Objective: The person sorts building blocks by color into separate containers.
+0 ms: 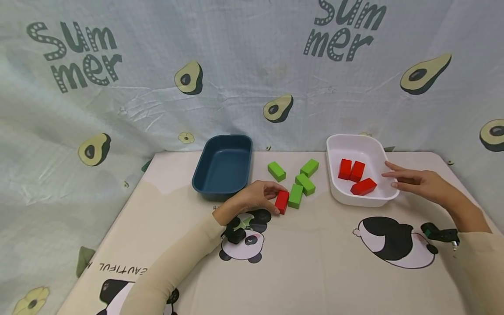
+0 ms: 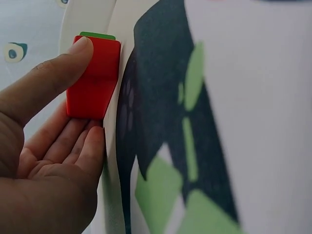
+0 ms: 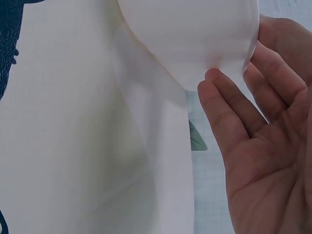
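My left hand (image 1: 257,195) pinches a red block (image 1: 281,202) between thumb and fingers, close to the tablecloth. In the left wrist view the thumb lies across the red block (image 2: 95,78), with the other fingers under its far side. Right beside it lies a green block (image 1: 295,195), and several more green blocks (image 1: 305,183) are just behind. My right hand (image 1: 419,181) is at the right side of a white bin (image 1: 368,201), fingers fairly straight. In the right wrist view two fingertips meet the bin's outer wall (image 3: 195,44). Three red blocks (image 1: 364,187) lie inside that bin.
A dark blue bin (image 1: 197,183) stands behind my left hand, with nothing visible inside. Pandas are printed on the pale tablecloth (image 1: 307,262). A cloth backdrop (image 1: 232,48) with avocado prints rises behind the table's far edge.
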Demonstrator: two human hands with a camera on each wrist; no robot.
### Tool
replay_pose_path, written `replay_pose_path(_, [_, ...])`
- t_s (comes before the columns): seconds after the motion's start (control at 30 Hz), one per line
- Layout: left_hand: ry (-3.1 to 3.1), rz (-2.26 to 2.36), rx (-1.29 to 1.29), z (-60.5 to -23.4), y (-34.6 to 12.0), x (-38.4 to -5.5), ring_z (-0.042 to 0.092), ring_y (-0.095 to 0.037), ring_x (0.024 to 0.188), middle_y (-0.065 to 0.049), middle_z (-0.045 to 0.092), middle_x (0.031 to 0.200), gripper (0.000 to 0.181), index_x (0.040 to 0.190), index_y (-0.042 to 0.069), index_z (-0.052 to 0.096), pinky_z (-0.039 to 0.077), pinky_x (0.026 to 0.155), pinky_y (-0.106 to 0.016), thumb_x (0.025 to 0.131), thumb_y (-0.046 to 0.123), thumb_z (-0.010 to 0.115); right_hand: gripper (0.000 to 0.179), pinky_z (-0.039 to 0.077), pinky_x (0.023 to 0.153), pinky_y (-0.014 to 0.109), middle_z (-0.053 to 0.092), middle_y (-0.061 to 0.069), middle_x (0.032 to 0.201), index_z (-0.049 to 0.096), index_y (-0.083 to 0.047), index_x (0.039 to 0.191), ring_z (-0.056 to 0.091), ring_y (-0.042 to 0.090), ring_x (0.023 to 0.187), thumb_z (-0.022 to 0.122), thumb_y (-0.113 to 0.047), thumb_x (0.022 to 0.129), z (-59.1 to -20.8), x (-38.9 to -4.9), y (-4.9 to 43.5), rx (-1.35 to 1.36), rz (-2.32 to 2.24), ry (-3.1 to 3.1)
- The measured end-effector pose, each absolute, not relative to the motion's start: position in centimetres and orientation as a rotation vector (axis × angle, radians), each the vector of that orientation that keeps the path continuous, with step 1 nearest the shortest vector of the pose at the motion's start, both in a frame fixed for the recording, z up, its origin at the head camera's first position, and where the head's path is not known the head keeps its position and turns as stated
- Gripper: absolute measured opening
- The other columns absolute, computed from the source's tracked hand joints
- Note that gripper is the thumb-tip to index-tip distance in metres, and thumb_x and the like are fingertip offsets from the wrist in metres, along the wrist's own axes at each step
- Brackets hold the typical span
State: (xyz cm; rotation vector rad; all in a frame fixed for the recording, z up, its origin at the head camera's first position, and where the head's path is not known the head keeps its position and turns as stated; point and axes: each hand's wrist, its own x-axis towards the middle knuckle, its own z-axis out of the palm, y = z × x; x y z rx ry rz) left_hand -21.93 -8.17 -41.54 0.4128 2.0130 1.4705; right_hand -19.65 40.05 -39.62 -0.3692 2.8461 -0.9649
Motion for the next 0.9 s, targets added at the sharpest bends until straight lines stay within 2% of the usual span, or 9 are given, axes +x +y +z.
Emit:
replay_pose_path(0.17, [2.031,1.471,0.402,-41.4,-8.0,-21.9,0.052,-0.026,0.136,-0.011,0.059,0.143,0.069,0.134,0.003,0.065,0.046,0.110,-0.031,0.070,-0.016,0.084,0.046,0.030,0.098,0.083,0.029,-0.005,0.163,0.063,-0.011,0.138,0.025,0.053,0.146,0.064,-0.037,0.100,-39.6,-19.8,40.2,-0.366,-0.947,2.856])
replay_pose_path(0.33, [2.039,1.447,0.386,-41.4,-7.9,-21.9,0.053,-0.025,0.136,-0.010,0.059,0.143,0.070,0.134,0.004,0.065,0.047,0.108,-0.030,0.070,-0.014,0.085,0.047,0.029,0.097,0.084,0.028,0.006,0.164,0.063,-0.010,0.138,0.025,0.054,0.146,0.065,-0.036,0.099,-39.5,-19.8,40.1,-0.362,-0.932,2.846])
replay_pose_path(0.57, [2.029,1.527,0.360,-41.0,-7.9,-22.0,0.058,-0.026,0.129,-0.013,0.064,0.136,0.066,0.133,0.000,0.064,0.048,0.108,-0.031,0.072,-0.017,0.082,0.049,0.029,0.098,0.083,0.027,0.010,0.164,0.062,-0.009,0.139,0.024,0.055,0.146,0.065,-0.038,0.099,-39.0,-20.2,40.0,-0.367,-0.920,2.842])
replay_pose_path(0.73, [2.141,1.443,0.401,-40.3,-7.8,-21.3,0.059,-0.026,0.126,-0.013,0.064,0.136,0.065,0.135,0.002,0.064,0.050,0.106,-0.032,0.075,-0.008,0.085,0.051,0.029,0.097,0.084,0.026,0.015,0.163,0.061,-0.010,0.140,0.023,0.055,0.146,0.065,-0.039,0.099,-39.3,-20.2,40.1,-0.340,-0.903,2.823])
replay_pose_path(0.9, [2.255,1.373,0.439,-39.3,-7.7,-20.6,0.058,-0.028,0.126,-0.011,0.061,0.138,0.066,0.137,0.007,0.063,0.049,0.107,-0.034,0.076,0.001,0.088,0.050,0.029,0.096,0.085,0.026,0.010,0.164,0.061,-0.010,0.139,0.023,0.055,0.147,0.065,-0.038,0.099,-39.8,-20.0,40.2,-0.330,-0.930,2.828])
